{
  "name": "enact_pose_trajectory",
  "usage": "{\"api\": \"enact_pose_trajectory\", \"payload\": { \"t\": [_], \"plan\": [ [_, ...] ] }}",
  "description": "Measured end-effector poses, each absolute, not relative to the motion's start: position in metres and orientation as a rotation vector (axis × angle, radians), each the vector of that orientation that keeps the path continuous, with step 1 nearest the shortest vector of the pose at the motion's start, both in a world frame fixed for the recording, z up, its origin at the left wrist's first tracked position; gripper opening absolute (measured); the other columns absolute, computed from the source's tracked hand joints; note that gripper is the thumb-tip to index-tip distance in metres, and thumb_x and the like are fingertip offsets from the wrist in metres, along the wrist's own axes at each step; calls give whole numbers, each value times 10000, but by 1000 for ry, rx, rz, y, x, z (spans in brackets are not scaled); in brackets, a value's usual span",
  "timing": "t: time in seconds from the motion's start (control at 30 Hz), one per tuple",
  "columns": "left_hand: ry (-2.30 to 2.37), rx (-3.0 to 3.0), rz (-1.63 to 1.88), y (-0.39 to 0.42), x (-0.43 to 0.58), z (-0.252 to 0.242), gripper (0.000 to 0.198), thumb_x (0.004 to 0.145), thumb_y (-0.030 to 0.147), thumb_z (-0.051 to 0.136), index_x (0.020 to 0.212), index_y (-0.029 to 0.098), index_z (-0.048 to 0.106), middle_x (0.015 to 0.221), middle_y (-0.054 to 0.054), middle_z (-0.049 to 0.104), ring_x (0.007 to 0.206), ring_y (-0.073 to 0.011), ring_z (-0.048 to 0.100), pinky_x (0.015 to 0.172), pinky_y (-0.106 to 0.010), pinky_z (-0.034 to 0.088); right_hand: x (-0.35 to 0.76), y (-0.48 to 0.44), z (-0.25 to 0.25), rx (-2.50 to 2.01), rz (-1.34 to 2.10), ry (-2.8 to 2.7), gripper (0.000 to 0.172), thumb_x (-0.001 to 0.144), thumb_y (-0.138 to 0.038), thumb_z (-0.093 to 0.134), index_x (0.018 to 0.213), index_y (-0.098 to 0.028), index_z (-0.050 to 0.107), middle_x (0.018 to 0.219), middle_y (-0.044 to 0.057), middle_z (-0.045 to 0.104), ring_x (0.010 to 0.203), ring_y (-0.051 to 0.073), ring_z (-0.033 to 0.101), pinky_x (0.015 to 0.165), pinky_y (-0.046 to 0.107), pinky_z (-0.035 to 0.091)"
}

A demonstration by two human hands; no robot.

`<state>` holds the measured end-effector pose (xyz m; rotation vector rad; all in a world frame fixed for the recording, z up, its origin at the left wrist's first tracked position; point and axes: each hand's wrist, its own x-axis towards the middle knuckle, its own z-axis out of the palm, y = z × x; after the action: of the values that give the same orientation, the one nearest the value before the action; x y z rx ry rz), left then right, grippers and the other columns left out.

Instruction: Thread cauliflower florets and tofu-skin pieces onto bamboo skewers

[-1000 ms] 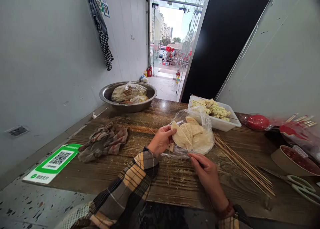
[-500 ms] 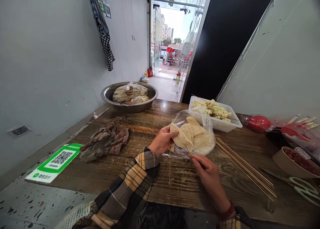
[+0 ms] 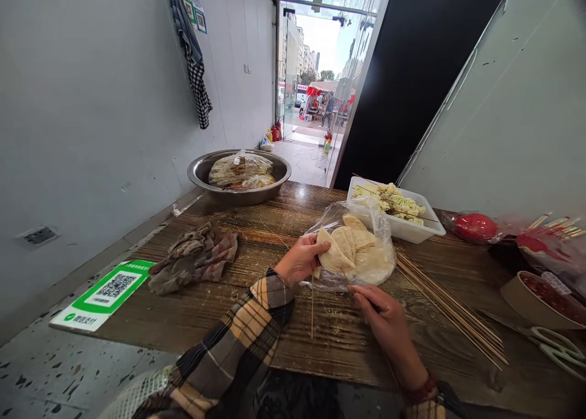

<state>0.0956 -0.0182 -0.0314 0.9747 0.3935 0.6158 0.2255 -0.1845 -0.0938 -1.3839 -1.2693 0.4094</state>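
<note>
My left hand [image 3: 302, 259] pinches a pale, thin, flatbread-like piece [image 3: 333, 253], folded over, with the thumb on its upper left. In my right hand [image 3: 382, 312] is a thin wooden skewer [image 3: 347, 280], whose upper end meets the lower edge of that piece; whether it has gone through I cannot tell. Behind the hands lies an open clear plastic bag [image 3: 327, 214] with more such pale pieces [image 3: 373, 263]. Another skewer [image 3: 312, 315] shows below my left hand, its upper part partly hidden.
Loose skewers [image 3: 451, 309] lie right of my right hand, near scissors [image 3: 544, 339] and a bowl of red food [image 3: 544, 297]. Farther back are a white tray [image 3: 430, 226] of skewered cauliflower and a metal basin [image 3: 195, 174] with bagged food. A crumpled cloth [image 3: 192, 260] lies left.
The view has shifted slightly. Both hands keep their holds, and the skewer still meets the lower edge of the folded piece. A person now shows outside the doorway.
</note>
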Motion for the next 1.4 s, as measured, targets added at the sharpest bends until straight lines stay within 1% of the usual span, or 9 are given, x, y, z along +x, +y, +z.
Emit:
{"api": "enact_pose_trajectory", "payload": {
  "t": [0.13,0.33,0.47,0.67,0.77,0.87,1.03,1.17,1.4],
  "plan": [
    [382,979,596,-17,97,-36,386,600,239,831,920,82,684,800,-87,709,664,-142,632,663,-255,502,225,-182,-93,-1372,413,-1279,212,866,-326,584,970,-251,753,838,37,709,752,168,646,704,283,530],
    [351,991,608,-19,98,-37,388,609,257,827,931,90,689,806,-82,712,659,-137,627,659,-246,491,223,-178,-89,-1390,425,-1250,225,864,-340,583,974,-242,753,836,45,715,780,185,650,700,292,527],
    [347,996,606,-21,98,-37,409,596,276,835,934,103,684,832,-83,711,684,-145,635,678,-253,493,220,-173,-88,-1377,437,-1229,233,860,-347,582,974,-236,752,815,43,718,736,181,648,680,299,528],
    [348,1015,592,-22,99,-36,418,594,288,829,942,113,677,828,-67,701,710,-144,634,700,-257,490,216,-169,-87,-1366,444,-1161,216,842,-348,598,926,-231,760,868,50,732,814,204,667,784,345,530],
    [385,1030,611,-22,99,-33,379,618,290,803,929,111,678,813,-66,694,690,-139,622,659,-245,485,216,-169,-86,-1381,466,-1133,231,842,-359,597,937,-222,757,880,53,731,819,204,665,773,336,528],
    [445,1041,641,-22,98,-31,371,603,294,801,903,112,680,776,-57,685,652,-132,607,615,-242,483,216,-170,-85,-1391,461,-1116,238,840,-366,600,935,-215,757,887,55,730,810,198,659,755,322,523],
    [520,1109,685,-23,96,-27,368,570,337,820,809,94,680,734,-55,670,606,-124,580,580,-249,480,216,-169,-85,-1400,452,-1111,250,839,-377,595,926,-210,760,844,55,726,772,196,650,738,328,523],
    [562,1164,758,-23,96,-26,367,568,332,818,817,119,651,720,-29,657,593,-118,570,554,-233,456,216,-168,-84,-1395,453,-1101,255,832,-390,600,900,-208,764,788,45,709,725,185,638,698,313,523],
    [587,1416,856,-17,96,-30,279,626,309,773,774,131,617,705,-13,624,628,-108,533,579,-210,406,219,-168,-79,-1421,471,-1145,264,838,-393,590,874,-200,766,720,35,693,658,171,615,644,290,510]
  ]
}}
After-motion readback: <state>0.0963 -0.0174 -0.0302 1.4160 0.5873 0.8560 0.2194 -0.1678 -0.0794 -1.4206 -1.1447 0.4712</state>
